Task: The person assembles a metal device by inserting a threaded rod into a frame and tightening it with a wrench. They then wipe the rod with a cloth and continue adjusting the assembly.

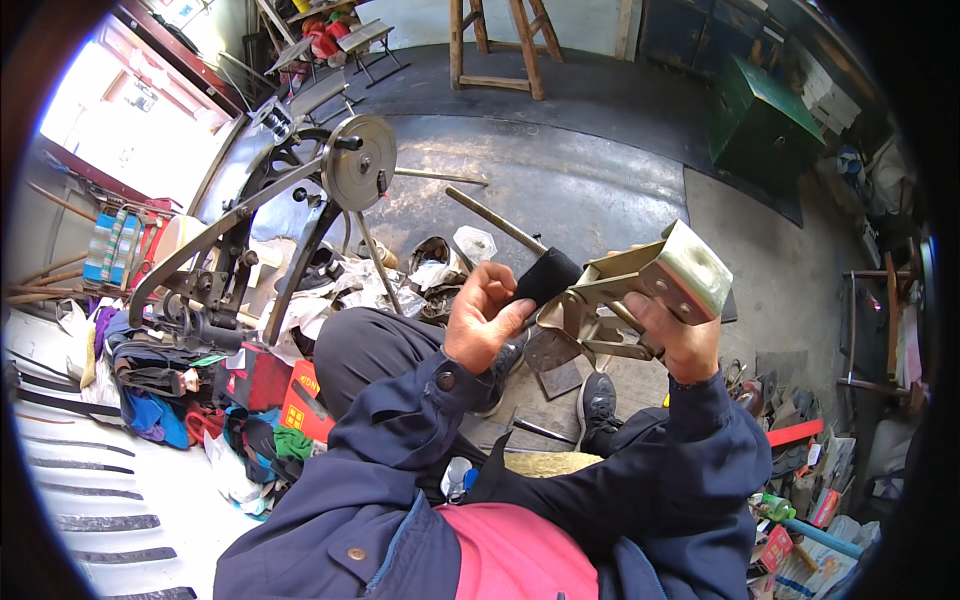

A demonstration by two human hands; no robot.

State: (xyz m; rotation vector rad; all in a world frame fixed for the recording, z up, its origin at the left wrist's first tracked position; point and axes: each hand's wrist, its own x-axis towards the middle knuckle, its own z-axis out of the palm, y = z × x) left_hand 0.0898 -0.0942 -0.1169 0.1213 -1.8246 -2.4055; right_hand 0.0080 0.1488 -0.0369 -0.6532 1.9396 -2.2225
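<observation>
Partly, the right hand [686, 336] hides the metal bracket [690, 270].

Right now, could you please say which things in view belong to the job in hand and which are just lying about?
Likely in use:
yellowish box-ended metal bracket, in the right hand
matte black sleeve-like piece, in the left hand
long brownish metal rod, meeting that piece

Seemingly just lying about:
green box-shaped chest
brown wooden stand with crossbars
</observation>
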